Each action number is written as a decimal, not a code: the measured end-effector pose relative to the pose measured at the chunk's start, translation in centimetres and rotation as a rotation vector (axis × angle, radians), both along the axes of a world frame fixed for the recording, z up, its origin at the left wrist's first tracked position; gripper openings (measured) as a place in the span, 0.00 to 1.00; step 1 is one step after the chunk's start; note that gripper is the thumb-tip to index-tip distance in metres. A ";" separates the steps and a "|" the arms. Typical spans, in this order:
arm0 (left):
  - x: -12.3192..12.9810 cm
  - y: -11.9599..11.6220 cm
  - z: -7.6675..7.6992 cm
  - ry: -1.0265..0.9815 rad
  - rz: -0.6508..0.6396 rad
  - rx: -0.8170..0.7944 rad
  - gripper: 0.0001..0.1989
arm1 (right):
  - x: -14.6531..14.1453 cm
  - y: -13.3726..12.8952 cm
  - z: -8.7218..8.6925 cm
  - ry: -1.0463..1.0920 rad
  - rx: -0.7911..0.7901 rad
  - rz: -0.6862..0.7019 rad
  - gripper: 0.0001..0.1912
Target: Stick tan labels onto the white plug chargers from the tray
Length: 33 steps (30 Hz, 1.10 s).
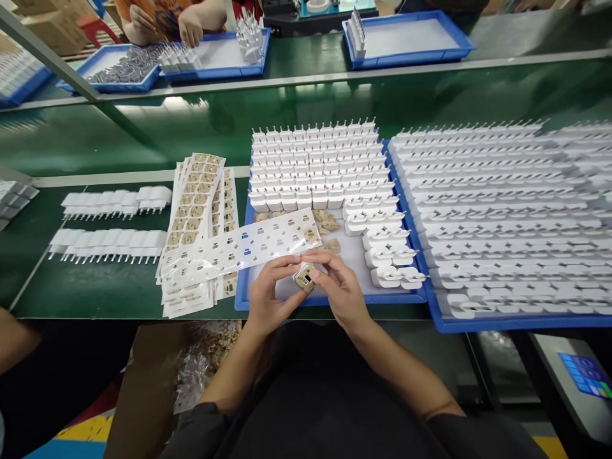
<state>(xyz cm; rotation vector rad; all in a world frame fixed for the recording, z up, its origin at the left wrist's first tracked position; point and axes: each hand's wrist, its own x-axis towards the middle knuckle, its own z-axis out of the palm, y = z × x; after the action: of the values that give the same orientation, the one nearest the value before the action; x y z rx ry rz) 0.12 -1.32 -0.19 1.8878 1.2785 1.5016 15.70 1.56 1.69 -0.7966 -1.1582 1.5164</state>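
Over the front edge of the middle blue tray [325,298], my left hand [271,294] and my right hand [340,290] hold one white charger [305,276] between their fingertips. A tan sticker with a dark port opening shows on its face. My right thumb and fingers press at the sticker's right side; my left fingers wrap its left side. Just behind my hands lies a mostly used sticker strip [261,239], partly over the tray. Tan backing scraps [326,221] rest in the tray. Rows of white chargers [315,156], pins up, fill its back and right.
Sticker sheets [191,204] are stacked left of the tray. Two rows of white chargers [108,243] lie further left. A second full blue tray [526,324] stands at right. Across the bench are more trays [406,38] and a person's hands [190,25]. A carton [143,389] sits below.
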 end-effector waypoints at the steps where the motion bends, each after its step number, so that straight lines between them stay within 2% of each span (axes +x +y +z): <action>1: 0.1 0.0 0.1 0.036 0.005 0.027 0.21 | -0.1 0.0 0.0 0.010 -0.013 -0.005 0.07; 6: 0.1 0.0 0.1 0.170 0.038 0.127 0.21 | -0.6 -0.1 0.1 0.047 -0.044 -0.040 0.05; 12: 0.0 0.0 -0.1 0.152 0.046 0.153 0.22 | -1.0 0.1 0.1 0.080 -0.081 -0.043 0.04; 16: -0.1 -0.1 -0.2 0.057 0.023 0.093 0.23 | -0.2 0.4 0.1 0.089 -0.081 0.049 0.08; 19: -0.2 -0.1 -0.3 -0.070 -0.019 0.025 0.23 | 0.9 0.8 0.6 -0.007 -0.033 0.151 0.12; 21: -0.2 -0.1 -0.3 -0.123 -0.058 -0.006 0.24 | 1.6 1.2 1.2 -0.133 0.029 0.158 0.13; 23: -0.3 -0.1 -0.3 -0.127 -0.088 -0.022 0.23 | 1.9 1.5 1.9 -0.268 0.141 0.112 0.10; 25: -0.3 -0.2 -0.4 -0.118 -0.093 -0.041 0.23 | 1.9 1.6 2.5 -0.392 0.324 0.030 0.06; 27: -0.4 -0.2 -0.5 -0.149 -0.086 -0.085 0.23 | 1.8 1.4 2.9 -0.481 0.560 -0.069 0.07; 29: -0.4 -0.1 -0.7 -0.235 -0.080 -0.148 0.22 | 1.9 0.9 3.2 -0.512 0.768 -0.097 0.08; 31: -0.3 0.0 -0.8 -0.326 -0.059 -0.206 0.20 | 2.2 0.6 3.5 -0.475 0.847 -0.121 0.10; 33: -0.1 0.0 -0.6 -0.370 -0.040 -0.228 0.19 | 2.8 0.9 3.6 -0.510 0.816 -0.271 0.10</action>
<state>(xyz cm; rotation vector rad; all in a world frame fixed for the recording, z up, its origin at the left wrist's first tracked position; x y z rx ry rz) 0.00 -1.27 -0.84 1.4059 1.1738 1.5234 18.46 2.44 5.30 -0.7289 -1.7837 0.5158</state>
